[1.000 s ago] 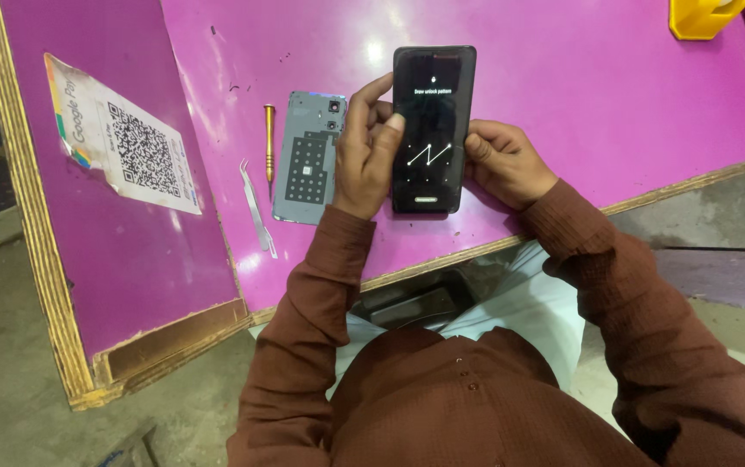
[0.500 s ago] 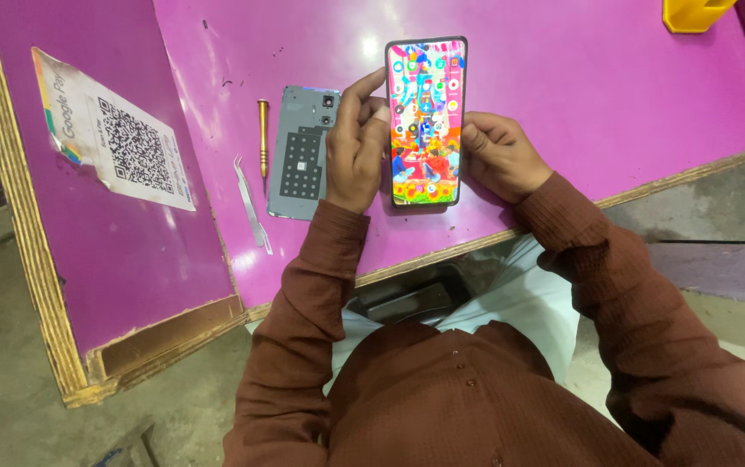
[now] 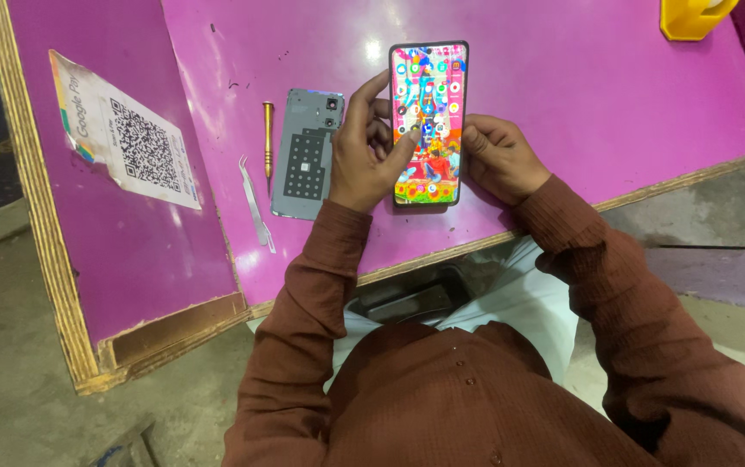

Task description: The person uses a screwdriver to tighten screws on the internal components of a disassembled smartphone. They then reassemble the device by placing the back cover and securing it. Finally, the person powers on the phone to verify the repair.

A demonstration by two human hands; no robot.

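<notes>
Magenta tabletop [image 3: 562,78], plywood edge showing at the near side. Phone [image 3: 428,121] held upright over it, screen lit and crowded with colourful icons, facing the person. Left hand [image 3: 364,151] wraps the phone's left edge, fingers curled behind it, thumb [image 3: 402,143] laid across onto the glass near mid-screen; grip is closed enough to carry the phone, thumb free to press. Right hand [image 3: 498,160] loosely cupped against the right edge, fingertips touching the frame, steadying rather than clamping. Judgement: two-sided hold keeps the screen square to the eyes while one thumb works it. Just left of the left hand lies a grey back cover [image 3: 306,151], inner face up, camera cutout at the far end, flat on the table. Beside it a brass-handled screwdriver [image 3: 268,138], and nearer the edge, tweezers [image 3: 255,203], both parallel to the cover and within reach. Farther left, a paper sheet [image 3: 121,130] with a square code pattern is stuck on the table. Yellow object [image 3: 692,17] at far right corner, cut off by the frame.
</notes>
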